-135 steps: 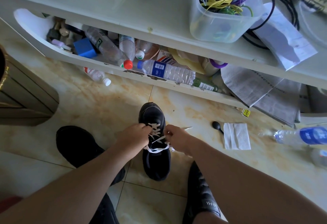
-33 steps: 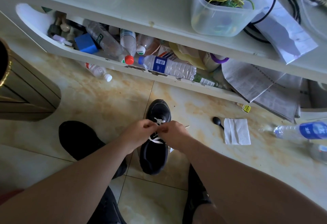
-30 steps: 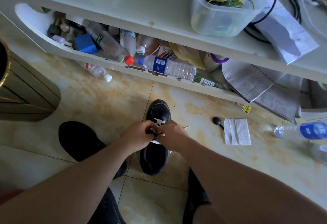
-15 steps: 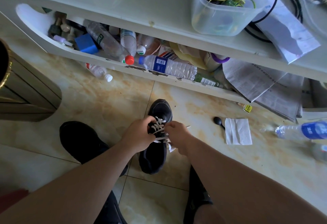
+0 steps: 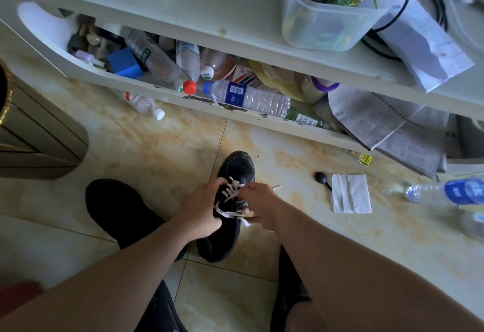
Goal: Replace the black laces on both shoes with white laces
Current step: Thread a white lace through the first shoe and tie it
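A black shoe is stood on the tiled floor, toe pointing away from the person, and a white lace is seen criss-crossed over its upper eyelets, with a loose band of lace lying across the tongue lower down. The shoe is held between both hands. The left hand is curled round the shoe's left side, its fingertips bent in at the laced part. The right hand is curled at the shoe's right side, its fingers pinched on the lace; a lace tip is seen sticking out just beyond it. A second black shoe is lying on the floor left of the left hand, well apart from it. To the right of the right hand, a folded white tissue is laid on the floor, with a small black spoon touching its edge. Farther right a plastic bottle with a blue label is lying. Beyond both hands, a low white shelf is crammed with bottles and newspapers, and a clear tub of coloured cords is set on the table top above it.
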`<state>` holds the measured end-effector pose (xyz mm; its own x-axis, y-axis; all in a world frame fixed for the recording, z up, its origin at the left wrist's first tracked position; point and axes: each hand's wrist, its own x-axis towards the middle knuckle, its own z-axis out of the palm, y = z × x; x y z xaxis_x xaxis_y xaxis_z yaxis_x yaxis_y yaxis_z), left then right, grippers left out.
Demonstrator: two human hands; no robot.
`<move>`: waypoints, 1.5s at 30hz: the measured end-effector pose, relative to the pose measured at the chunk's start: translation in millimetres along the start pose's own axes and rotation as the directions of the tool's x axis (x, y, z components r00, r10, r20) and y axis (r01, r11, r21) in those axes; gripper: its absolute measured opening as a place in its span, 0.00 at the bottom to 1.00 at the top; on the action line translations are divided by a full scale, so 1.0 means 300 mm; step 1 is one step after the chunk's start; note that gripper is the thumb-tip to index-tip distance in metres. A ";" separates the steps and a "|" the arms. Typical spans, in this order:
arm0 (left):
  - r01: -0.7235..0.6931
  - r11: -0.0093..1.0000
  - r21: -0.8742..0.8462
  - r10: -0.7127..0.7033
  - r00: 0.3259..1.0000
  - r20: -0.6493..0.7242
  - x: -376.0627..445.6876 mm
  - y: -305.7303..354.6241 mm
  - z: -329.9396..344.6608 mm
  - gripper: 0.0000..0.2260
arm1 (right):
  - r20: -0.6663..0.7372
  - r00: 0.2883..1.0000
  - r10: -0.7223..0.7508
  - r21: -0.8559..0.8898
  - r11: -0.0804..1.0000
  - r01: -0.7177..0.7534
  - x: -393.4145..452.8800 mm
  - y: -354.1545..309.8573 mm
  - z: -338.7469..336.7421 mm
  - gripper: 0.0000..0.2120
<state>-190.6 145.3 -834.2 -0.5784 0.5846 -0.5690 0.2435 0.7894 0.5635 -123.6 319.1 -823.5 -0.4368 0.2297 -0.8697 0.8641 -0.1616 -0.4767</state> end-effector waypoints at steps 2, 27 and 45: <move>0.054 0.994 -0.095 -0.066 0.989 -0.130 0.006 -0.020 0.021 0.27 | -0.034 0.999 0.004 0.093 0.996 0.000 -0.003 -0.010 0.001 0.04; 0.140 0.986 -0.088 -0.154 0.970 -0.186 0.001 -0.066 0.024 0.05 | -0.008 0.982 -0.191 -0.589 0.794 0.149 -0.011 -0.033 0.024 0.12; -0.061 0.978 -0.199 0.038 0.992 -0.116 0.045 -0.002 -0.018 0.09 | 0.002 0.991 -0.135 -0.248 0.960 0.132 -0.075 0.042 0.010 0.17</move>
<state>-202.7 151.6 -838.8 -0.6555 0.5884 -0.4735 0.1185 0.6993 0.7050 -103.6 309.1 -810.2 -0.5502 0.2478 -0.7974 0.8339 0.1134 -0.5401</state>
